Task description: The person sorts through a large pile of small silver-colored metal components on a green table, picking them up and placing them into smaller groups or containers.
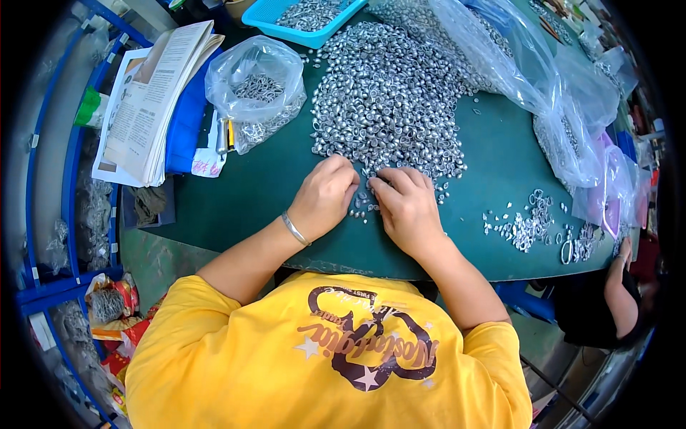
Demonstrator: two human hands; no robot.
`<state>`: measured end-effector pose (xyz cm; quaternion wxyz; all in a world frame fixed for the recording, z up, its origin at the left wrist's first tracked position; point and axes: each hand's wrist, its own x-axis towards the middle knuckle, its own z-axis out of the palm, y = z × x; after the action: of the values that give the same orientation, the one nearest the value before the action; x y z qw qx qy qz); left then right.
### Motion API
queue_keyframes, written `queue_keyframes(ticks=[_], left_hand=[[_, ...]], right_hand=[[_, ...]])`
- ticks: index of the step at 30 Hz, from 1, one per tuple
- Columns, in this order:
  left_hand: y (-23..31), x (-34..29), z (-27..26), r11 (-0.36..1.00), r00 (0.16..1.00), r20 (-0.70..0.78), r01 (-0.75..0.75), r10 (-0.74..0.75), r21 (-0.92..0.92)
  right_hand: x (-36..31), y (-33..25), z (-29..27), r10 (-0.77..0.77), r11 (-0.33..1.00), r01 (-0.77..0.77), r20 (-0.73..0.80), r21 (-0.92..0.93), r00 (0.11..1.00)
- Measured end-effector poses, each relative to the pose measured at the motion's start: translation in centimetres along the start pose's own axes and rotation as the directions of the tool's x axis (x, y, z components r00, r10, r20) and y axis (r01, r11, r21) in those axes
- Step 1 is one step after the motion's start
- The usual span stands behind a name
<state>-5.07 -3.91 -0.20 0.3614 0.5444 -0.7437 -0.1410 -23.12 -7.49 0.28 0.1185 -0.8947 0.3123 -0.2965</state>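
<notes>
Yellow shirt (321,357) nearest, filling the lower frame. Beyond it, left hand (325,196) with a thin bracelet at the wrist, and right hand (409,207), both palm-down on the green table (264,193), close together but not touching. Fingers of each curled together, tips pressed among a few loose small silver metal pieces (363,204) lying between the hands; whether any piece is pinched, impossible to tell. Just past the fingertips, the near edge of a big heap of the same silver pieces (389,100), spread across the middle of the table. Off to the right, a smaller scatter of silver pieces and rings (532,225). Farther left, an open clear plastic bag (254,82) with a modest amount of silver pieces inside, beside a stack of printed papers (153,100). Farther right, large clear plastic bags (564,107), partly holding silver pieces. At the far edge, a blue plastic tray (304,18) filled with silver pieces.
</notes>
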Motion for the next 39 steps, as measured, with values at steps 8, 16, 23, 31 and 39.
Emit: queue_keyframes(ticks=[8,16,23,31,39], left_hand=[[0.6,-1.1,-1.0,0.997,0.997,0.01,0.083,-0.083,0.005],[0.2,-1.0,-1.5,0.996,0.994,0.063,0.091,-0.091,0.005],[1.1,-1.3,-1.3,0.565,0.848,0.304,0.52,-0.435,-0.641],[1.3,-0.7,-1.5,0.978,0.992,0.052,0.121,-0.114,-0.168],[1.4,-0.9,-1.9,0.907,0.956,0.159,0.285,-0.246,-0.31]], right_hand=[[1.3,0.4,1.4,-0.008,1.0,0.006,0.143,0.012,0.99],[1.1,0.1,-0.4,0.174,0.927,-0.213,0.149,0.309,0.973],[-0.3,-0.2,-1.0,0.447,-0.075,-0.619,0.581,0.782,0.68],[-1.1,1.0,-0.7,0.295,-0.549,-0.51,0.725,0.662,0.623],[-1.0,0.8,-0.9,0.258,-0.601,-0.477,0.721,0.641,0.644]])
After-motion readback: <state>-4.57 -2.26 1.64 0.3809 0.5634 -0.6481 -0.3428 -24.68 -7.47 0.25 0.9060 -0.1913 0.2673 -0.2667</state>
